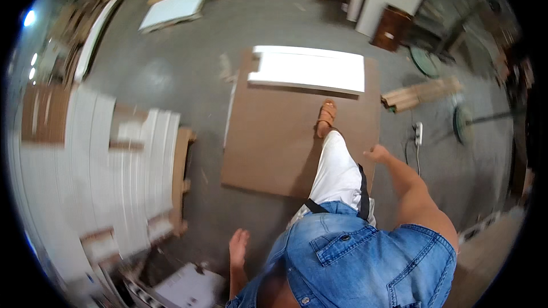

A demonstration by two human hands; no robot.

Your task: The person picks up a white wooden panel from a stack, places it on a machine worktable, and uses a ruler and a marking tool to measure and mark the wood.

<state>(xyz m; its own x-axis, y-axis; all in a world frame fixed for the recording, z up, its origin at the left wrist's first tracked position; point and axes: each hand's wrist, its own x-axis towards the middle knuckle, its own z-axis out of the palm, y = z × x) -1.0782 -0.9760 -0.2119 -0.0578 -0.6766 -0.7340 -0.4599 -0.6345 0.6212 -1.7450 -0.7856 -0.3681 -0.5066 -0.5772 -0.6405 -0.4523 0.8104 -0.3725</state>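
Striding across a brown board (274,137) flat on the grey floor (171,68), sandalled foot (326,118) planted just short of a white panel (308,69) lying along the board's far edge. Right hand (377,153) loosely curled over the board's right edge, holding nothing. Left hand (238,247) open, fingers apart, empty, beside stacked white panels (114,165). Bare floor beyond the left edge.

One brown board (274,148) flat on floor. One white panel (311,69) on top of it. Two hands in view: left hand (238,246), right hand (378,153), both empty. One sandal (326,117). One power strip (419,134).
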